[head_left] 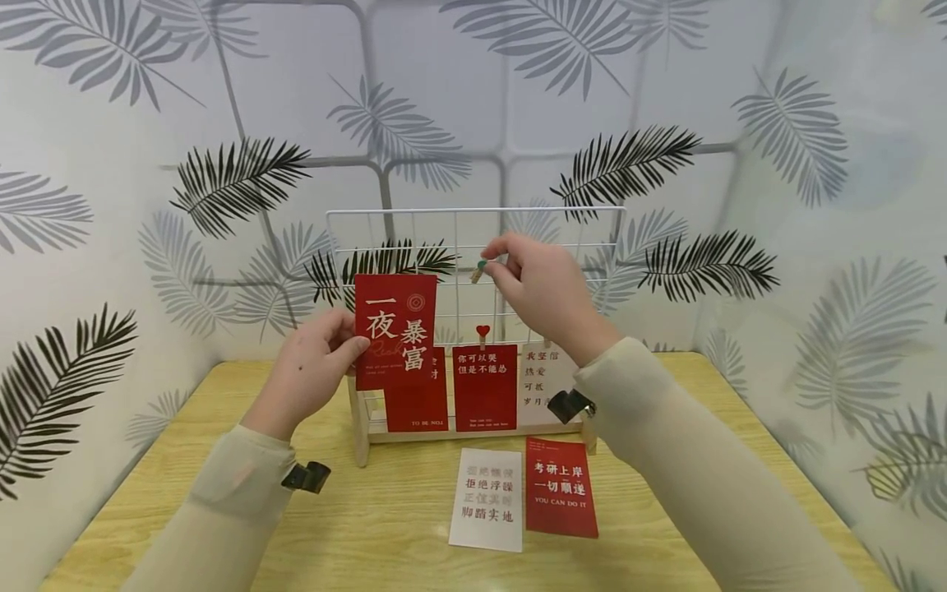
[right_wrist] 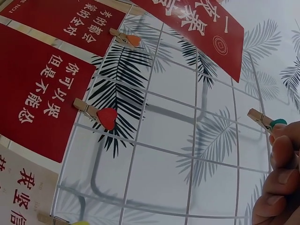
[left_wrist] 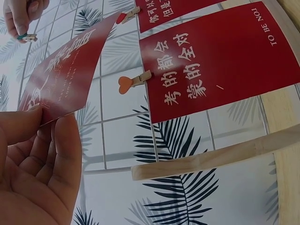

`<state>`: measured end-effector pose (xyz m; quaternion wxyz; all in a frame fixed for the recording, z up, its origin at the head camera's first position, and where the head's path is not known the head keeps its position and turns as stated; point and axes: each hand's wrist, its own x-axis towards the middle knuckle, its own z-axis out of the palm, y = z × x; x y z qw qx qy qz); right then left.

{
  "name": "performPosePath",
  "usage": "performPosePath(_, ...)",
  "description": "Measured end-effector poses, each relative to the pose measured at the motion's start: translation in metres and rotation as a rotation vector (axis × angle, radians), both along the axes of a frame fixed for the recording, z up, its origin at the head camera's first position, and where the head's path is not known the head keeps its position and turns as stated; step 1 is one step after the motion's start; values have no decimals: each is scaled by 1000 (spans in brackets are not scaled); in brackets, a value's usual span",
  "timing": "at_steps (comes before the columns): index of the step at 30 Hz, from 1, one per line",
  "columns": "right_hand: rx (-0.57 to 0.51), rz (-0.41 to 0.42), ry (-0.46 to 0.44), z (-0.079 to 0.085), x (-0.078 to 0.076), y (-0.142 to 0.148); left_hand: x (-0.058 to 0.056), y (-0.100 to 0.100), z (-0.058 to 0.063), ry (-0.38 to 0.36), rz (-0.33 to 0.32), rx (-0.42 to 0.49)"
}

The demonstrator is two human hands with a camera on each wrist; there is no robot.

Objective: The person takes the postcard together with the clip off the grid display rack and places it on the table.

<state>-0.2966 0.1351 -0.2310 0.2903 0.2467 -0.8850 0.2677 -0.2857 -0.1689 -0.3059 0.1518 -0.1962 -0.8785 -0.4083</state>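
Note:
My left hand pinches a red card with white characters by its lower left edge, in front of the upper left of a white wire grid. Between thumb and fingertip my right hand holds a small wooden clothespin with a green end, near the grid's middle. Two red cards, one on the left and one in the middle, hang on the grid's lower part. An orange-heart clothespin and a red-heart clothespin clip them. A white card hangs at right, partly behind the right arm.
The grid stands on a wooden base on a wood-grain table. In front of it lie a white card and a red card. Leaf-patterned covering surrounds the table at the back and sides.

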Motion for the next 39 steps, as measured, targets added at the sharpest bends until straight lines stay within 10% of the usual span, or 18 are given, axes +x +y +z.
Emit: performPosePath(39,-58,-59,-38,-33,17,58,21,-3,-23,-65,-39,29)
